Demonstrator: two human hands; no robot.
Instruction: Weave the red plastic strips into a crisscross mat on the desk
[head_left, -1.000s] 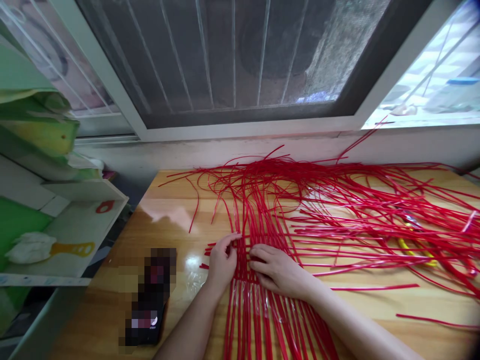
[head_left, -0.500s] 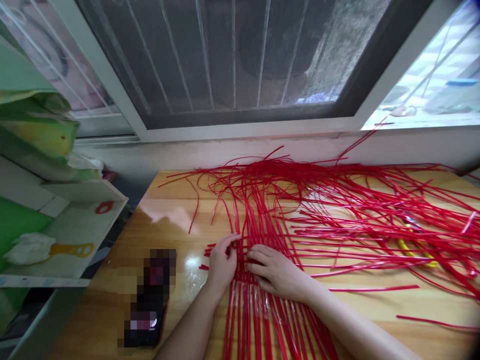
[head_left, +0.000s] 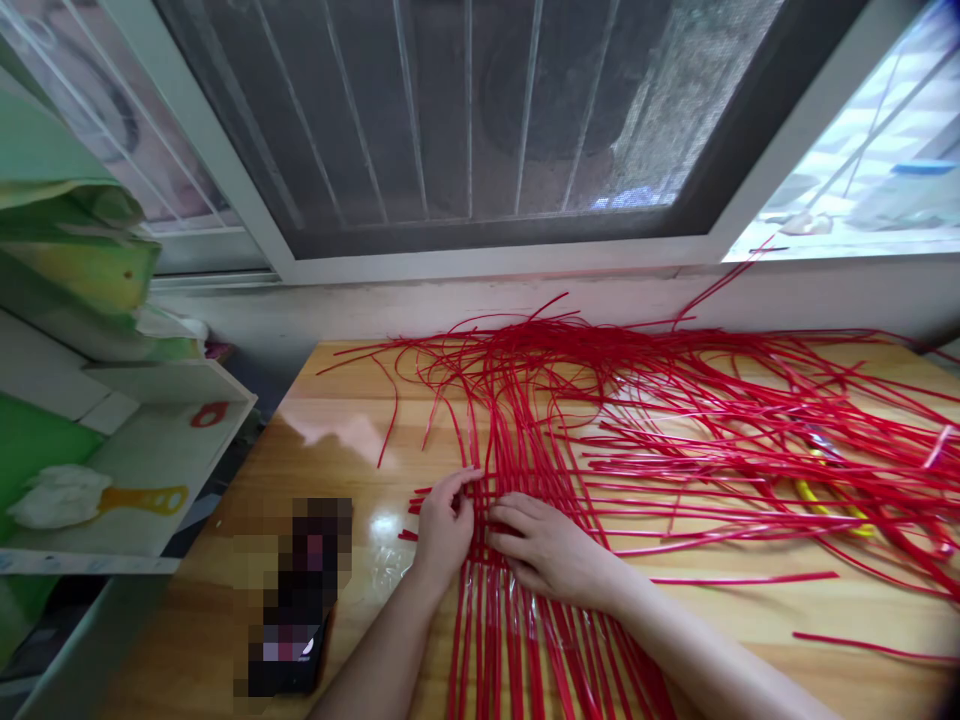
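Long red plastic strips (head_left: 536, 690) run lengthwise across the table and cross other strips in a small woven patch (head_left: 481, 550). My left hand (head_left: 446, 520) is at the left edge of this patch, its fingers bent around the strips and its thumb side turned inward. On top of the weave lies my right hand (head_left: 544, 550), fingers curled and tips pressed among the strips just right of my left hand. The palm hides much of the patch. Clear tape (head_left: 525, 615) covers the lengthwise strips below the weave.
A heap of loose red strips (head_left: 570, 340) spreads along the back and right, with a yellow-handled tool (head_left: 814, 490) partly under it. At left are a dark, pixelated object (head_left: 300, 600), crumpled clear plastic (head_left: 391, 570) and a shelf (head_left: 150, 480). A window (head_left: 465, 120) stands behind.
My right hand has shifted slightly left over the weave, closer to my left hand. My left hand has stayed in place.
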